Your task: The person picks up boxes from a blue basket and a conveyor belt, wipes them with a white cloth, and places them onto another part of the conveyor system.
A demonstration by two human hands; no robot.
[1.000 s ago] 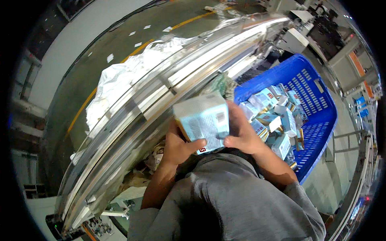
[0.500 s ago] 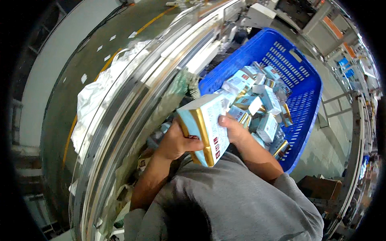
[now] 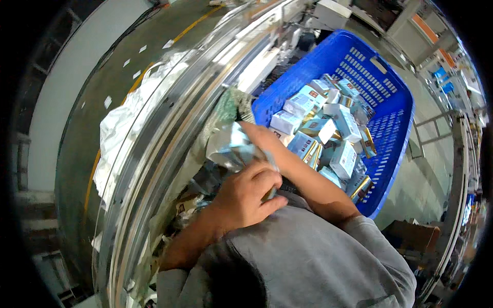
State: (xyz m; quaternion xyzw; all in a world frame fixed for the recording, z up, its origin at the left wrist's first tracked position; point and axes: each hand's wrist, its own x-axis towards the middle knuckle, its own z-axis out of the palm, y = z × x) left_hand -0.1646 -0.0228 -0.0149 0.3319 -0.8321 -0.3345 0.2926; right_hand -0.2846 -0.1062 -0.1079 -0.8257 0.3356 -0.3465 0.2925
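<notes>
In front of my body I hold a light blue and white carton [image 3: 233, 148] between both hands. It looks creased and bent, partly smeared by motion. My left hand [image 3: 250, 192] is closed on its near end, fingers curled over and knuckles up. My right hand [image 3: 262, 141] reaches across from the right and grips its far side; most of its fingertips are hidden. Just beyond my right forearm stands a blue plastic basket [image 3: 398, 149] with perforated walls. Inside it, small cartons [image 3: 344, 160] in light blue, white and gold lie jumbled, some tilted.
A long metal-edged rail or frame [image 3: 154, 133] runs along my left, with white sheeting [image 3: 123, 128] beyond it. Greenish netting or wrap [image 3: 226, 110] hangs by the basket. An open brown cardboard box [image 3: 411, 236] sits at lower right. Paper scraps lie on the floor.
The carton has turned from a flat, squared shape into a creased, tilted one and shifted left. My right hand moved left and farther away; my left hand rolled over the near end.
</notes>
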